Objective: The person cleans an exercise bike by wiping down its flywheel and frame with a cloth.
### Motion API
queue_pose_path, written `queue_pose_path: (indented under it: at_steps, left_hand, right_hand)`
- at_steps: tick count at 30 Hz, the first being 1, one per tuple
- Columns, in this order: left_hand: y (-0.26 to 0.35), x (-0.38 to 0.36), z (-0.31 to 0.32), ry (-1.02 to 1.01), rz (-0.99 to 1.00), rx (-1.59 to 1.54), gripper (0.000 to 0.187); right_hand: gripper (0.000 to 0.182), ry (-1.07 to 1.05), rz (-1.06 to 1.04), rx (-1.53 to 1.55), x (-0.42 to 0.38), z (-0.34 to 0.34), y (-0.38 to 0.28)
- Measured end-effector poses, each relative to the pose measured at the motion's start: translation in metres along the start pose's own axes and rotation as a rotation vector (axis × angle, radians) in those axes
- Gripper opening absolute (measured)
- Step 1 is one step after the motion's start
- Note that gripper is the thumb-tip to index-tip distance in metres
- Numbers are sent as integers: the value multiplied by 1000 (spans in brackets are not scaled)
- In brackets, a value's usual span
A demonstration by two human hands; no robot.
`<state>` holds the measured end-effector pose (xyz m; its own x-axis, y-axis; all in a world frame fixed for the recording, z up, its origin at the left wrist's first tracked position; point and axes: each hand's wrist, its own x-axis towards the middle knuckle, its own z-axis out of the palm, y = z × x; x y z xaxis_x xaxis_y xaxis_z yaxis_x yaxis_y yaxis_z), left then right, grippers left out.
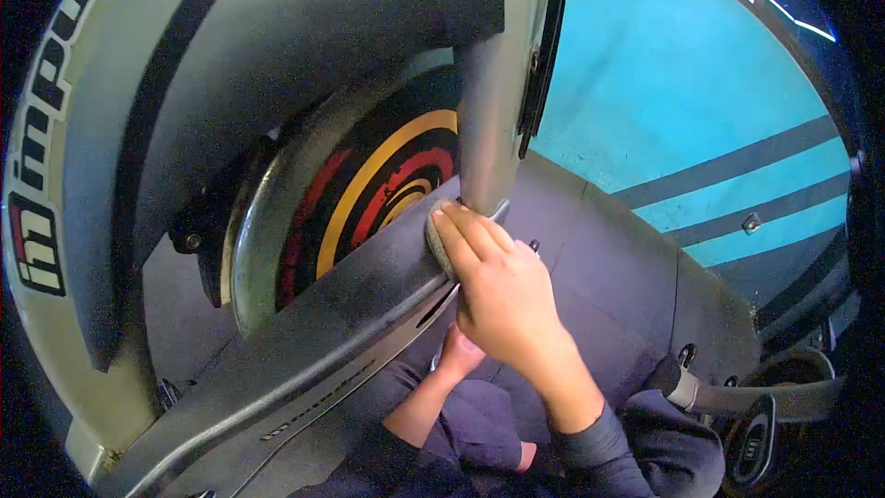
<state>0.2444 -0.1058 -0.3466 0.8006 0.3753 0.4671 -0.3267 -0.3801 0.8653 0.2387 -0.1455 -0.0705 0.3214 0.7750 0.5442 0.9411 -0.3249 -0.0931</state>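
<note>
My right hand [505,281] presses down on a small grey cloth [439,238], its fingers laid together over it. Only the cloth's left edge shows; the palm covers the rest. It lies on the dark cover of an exercise bike frame [359,286], right at the foot of the silver upright post [489,120]. Lower down, my left hand [463,351] is beside the frame's right side, below my right wrist. Its fingers are mostly hidden, so its grip cannot be made out.
Behind the frame sits a round flywheel [387,175] with red and yellow rings. A curved shroud [249,55] arches at upper left. A black lever [548,55] sticks out along the post. The turquoise wall [682,65] stands beyond, and more gym equipment [774,406] is at lower right.
</note>
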Motion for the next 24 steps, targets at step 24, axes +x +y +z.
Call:
queue_pose_path:
  at_steps: [24]
  left_hand:
    - [17, 5, -9, -109, -214, -117, 46]
  right_hand:
    - [54, 196, 99, -4, -8, 8, 2]
